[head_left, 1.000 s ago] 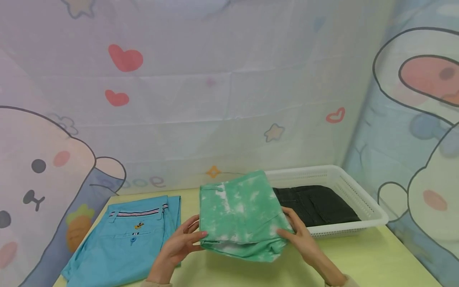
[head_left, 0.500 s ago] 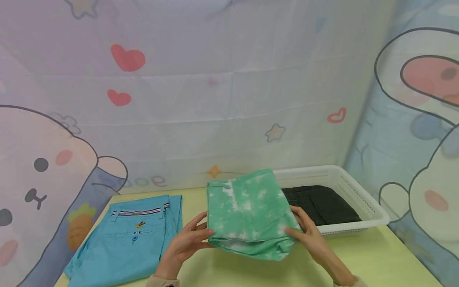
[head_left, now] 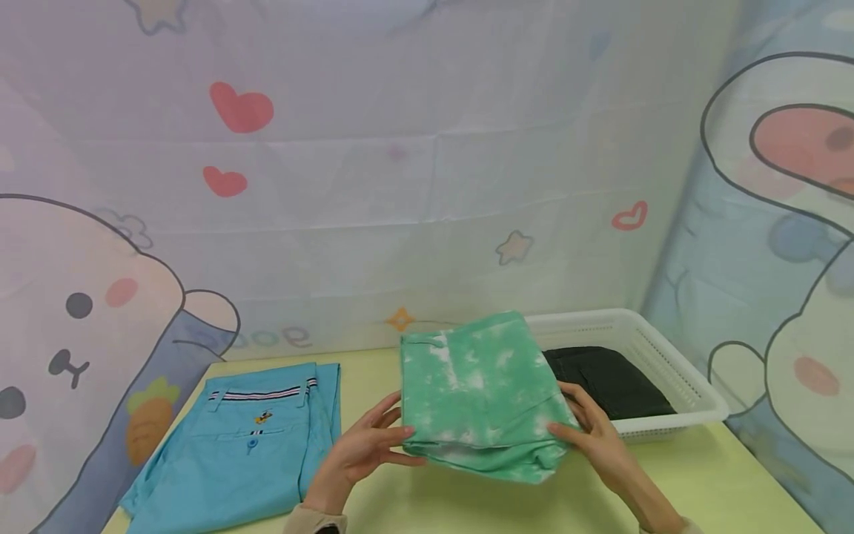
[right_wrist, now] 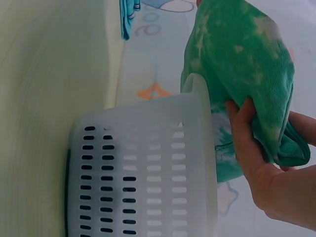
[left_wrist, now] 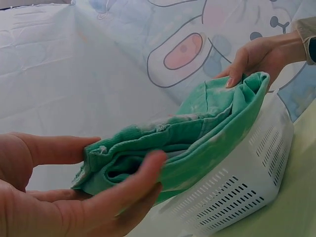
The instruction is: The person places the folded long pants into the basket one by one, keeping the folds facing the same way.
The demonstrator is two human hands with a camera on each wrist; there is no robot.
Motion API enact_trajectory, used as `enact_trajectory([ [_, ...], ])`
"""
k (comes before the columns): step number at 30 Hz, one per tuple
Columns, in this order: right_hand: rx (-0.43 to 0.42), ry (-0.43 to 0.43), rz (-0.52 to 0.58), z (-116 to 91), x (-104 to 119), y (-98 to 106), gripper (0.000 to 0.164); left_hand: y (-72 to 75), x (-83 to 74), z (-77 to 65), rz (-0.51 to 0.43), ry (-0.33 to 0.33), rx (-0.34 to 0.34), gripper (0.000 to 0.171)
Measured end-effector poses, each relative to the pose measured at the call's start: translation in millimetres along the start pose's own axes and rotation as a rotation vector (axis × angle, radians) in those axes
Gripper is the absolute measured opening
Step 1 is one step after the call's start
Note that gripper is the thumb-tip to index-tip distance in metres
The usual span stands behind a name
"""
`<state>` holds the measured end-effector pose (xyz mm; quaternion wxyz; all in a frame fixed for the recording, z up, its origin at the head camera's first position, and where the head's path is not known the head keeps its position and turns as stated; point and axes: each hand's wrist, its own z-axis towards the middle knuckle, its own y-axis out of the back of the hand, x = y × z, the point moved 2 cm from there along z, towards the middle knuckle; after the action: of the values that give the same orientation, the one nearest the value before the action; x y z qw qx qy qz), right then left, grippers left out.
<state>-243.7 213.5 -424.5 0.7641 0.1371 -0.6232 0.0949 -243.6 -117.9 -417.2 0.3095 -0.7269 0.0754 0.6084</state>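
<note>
Folded green-and-white tie-dye trousers (head_left: 483,386) are held up above the table between both hands, tilted slightly. My left hand (head_left: 370,445) grips their left edge, fingers spread above and below the layers. At the right edge my right hand (head_left: 597,437) pinches the fold, thumb on top and fingers behind and beneath. In the left wrist view the stacked layers of the trousers (left_wrist: 197,143) show from the side. Behind them stands a white plastic basket (head_left: 687,417), its left part hidden by the trousers. Dark folded clothing (head_left: 614,382) lies in the basket.
Light blue folded trousers (head_left: 227,452) with a striped waistband lie at the left of the yellow table (head_left: 720,489). A printed cloth backdrop (head_left: 373,185) rises behind the table and along its sides. The basket's slotted wall (right_wrist: 148,163) stands close to my right hand.
Both hands have carried the green trousers a little to the right, so they cover more of the basket and the dark clothing. The blue trousers have stayed in place.
</note>
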Motion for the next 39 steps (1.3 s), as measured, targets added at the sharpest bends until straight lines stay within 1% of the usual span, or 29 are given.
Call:
enact_trajectory([
  [4,-0.009,-0.002,-0.014,-3,-2,6,0.055,-2.7,2.7,4.7,0.009,0.006,0.013,0.071],
  [9,-0.025,-0.021,-0.033,-7,-5,14,0.056,-6.5,4.2,12.4,0.050,-0.009,-0.003,0.069],
  [15,-0.018,0.000,-0.039,-11,-7,21,0.054,-11.9,4.8,19.8,0.077,-0.017,-0.011,0.068],
  [22,0.000,0.025,-0.050,-13,-6,27,0.053,-14.9,7.0,26.5,0.094,-0.039,-0.013,0.066],
  [26,0.036,0.032,-0.034,-13,-8,30,0.054,-15.4,7.8,25.2,0.082,-0.040,-0.018,0.067],
  [31,0.076,0.075,-0.018,-13,-8,35,0.055,-19.4,7.6,24.8,0.063,-0.040,-0.028,0.066],
  [36,0.106,0.139,-0.027,-16,-6,43,0.055,-24.0,9.4,30.9,0.050,-0.053,-0.027,0.063],
  [39,0.107,0.161,-0.037,-16,-5,47,0.055,-25.9,10.9,35.7,0.048,-0.065,-0.023,0.064],
])
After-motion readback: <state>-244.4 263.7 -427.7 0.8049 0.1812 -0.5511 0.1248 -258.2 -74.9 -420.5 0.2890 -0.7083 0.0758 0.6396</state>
